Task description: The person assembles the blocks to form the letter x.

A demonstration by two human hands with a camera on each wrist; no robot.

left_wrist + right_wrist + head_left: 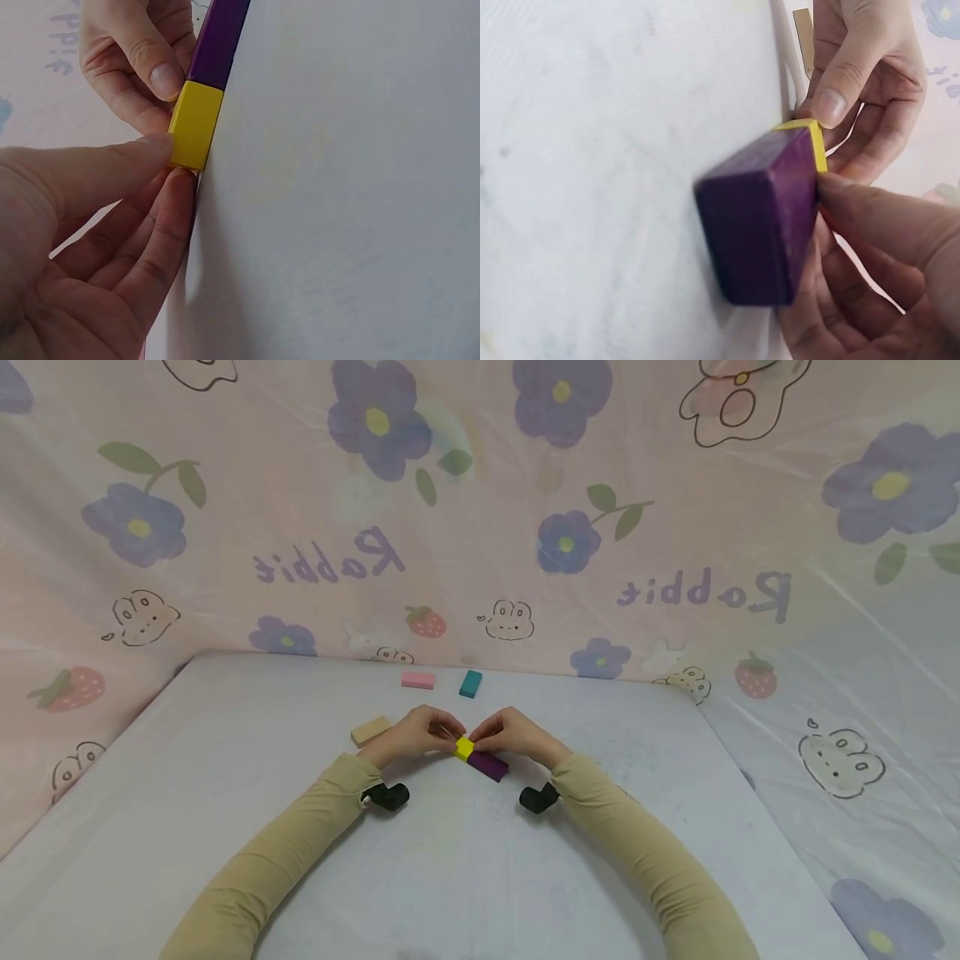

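A yellow block (465, 748) and a longer purple block (488, 766) lie end to end on the white tabletop, touching each other. My left hand (411, 734) pinches the yellow block at its free end, thumb on the side and a finger against the end face. From the other side, my right hand (519, 737) holds the yellow block between thumb and fingertips, close to the seam with the purple block. In the right wrist view the purple block (761, 217) stretches toward the camera and hides most of the yellow one. Some fingertips are hidden behind the blocks.
A plain wooden block (371, 732) lies beside my left wrist. Farther back are a pink block (417, 680) and a teal block (471, 683). A printed curtain (480, 560) hangs behind the table's far edge.
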